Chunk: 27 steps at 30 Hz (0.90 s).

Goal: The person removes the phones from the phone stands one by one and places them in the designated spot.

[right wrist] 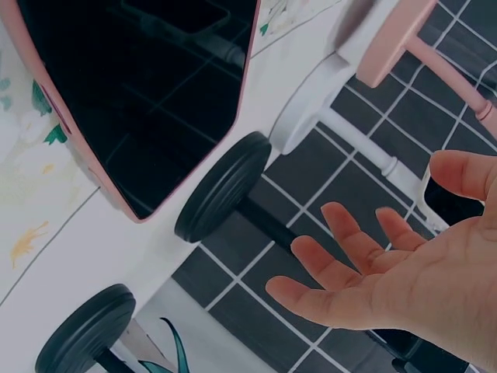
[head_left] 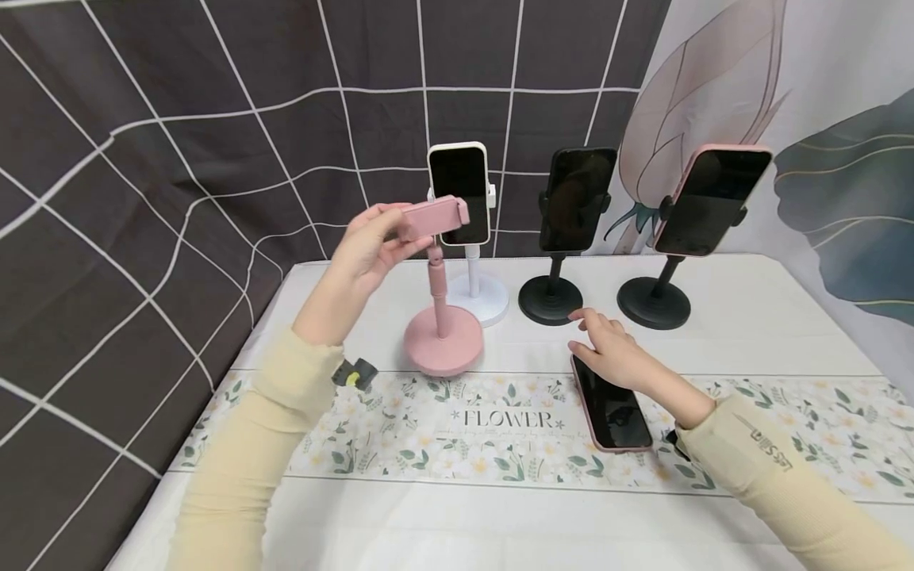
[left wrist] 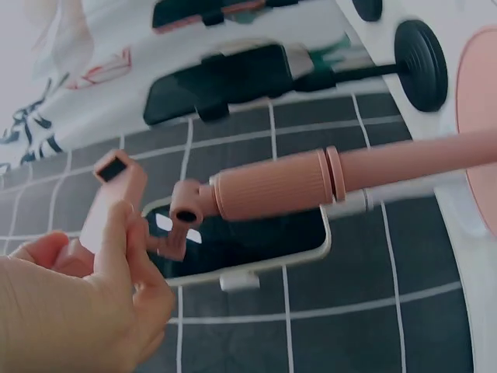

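Head view: pink round-based plastic stand [head_left: 439, 297] pinched at top by left hand [head_left: 362, 246]; right hand [head_left: 614, 354], empty, fingers relaxed, held near pink-rimmed black rectangular phone [head_left: 616, 419] at stand's 4 o'clock.

Pink stand [head_left: 443, 329] in matt plastic

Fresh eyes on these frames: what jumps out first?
Probably the pink stand near mid-table, its empty clamp pinched in the left hand. Behind it and rightward, a white stand and two black stands hold phones. A loose phone lies flat on the flowered band, the right hand over its far end.
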### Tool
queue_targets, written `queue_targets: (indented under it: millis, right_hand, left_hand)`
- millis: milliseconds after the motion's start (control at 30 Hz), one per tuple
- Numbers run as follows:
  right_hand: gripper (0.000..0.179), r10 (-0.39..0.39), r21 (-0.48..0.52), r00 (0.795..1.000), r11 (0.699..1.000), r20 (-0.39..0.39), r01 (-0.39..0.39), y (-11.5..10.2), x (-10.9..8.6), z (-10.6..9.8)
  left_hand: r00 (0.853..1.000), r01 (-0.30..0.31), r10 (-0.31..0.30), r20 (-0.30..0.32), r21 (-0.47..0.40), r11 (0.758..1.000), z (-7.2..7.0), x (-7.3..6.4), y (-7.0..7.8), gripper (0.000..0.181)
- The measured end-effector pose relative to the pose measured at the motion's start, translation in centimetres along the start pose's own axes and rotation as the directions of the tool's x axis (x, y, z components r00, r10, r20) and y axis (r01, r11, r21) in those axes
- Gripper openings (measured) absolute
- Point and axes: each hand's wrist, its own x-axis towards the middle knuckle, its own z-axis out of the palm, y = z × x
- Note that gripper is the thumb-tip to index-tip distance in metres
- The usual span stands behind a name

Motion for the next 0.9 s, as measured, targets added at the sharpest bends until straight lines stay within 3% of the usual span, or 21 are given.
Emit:
queue_targets:
  millis: [267, 467, 567, 767, 900]
  right_hand:
    - [0.049, 0.004, 0.009, 1.000, 1.000, -0.014, -0.004, 0.2, -0.3, 0.0]
    - [0.050, 0.016, 0.013, 1.000, 1.000, -0.017, -0.015, 0.4, -0.5, -0.1]
    - [0.050, 0.020, 0.015, 1.000, 1.000, -0.015, -0.020, 0.5, -0.6, -0.1]
    - [0.051, 0.013, 0.016, 1.000, 1.000, -0.019, -0.013, 0.4, -0.7, -0.3]
    - [0.052, 0.003, 0.018, 1.000, 1.000, -0.020, -0.003, 0.4, -0.8, -0.4]
  left_hand:
    - [0.989, -0.035, 0.045, -0.141, 0.076, 0.996, -2.1, 2.1, 2.3, 0.017]
    - [0.962, -0.051, 0.088, -0.257, 0.150, 0.987, -3.0, 4.2, 3.6, 0.014]
    - [0.946, -0.048, 0.079, -0.314, 0.105, 0.993, -3.2, 5.0, 4.0, 0.015]
    - [0.909, 0.016, -0.037, -0.415, -0.054, 0.998, -3.8, 6.5, 5.1, 0.019]
    - [0.894, 0.040, -0.070, -0.442, -0.075, 0.996, -4.3, 7.3, 5.2, 0.016]
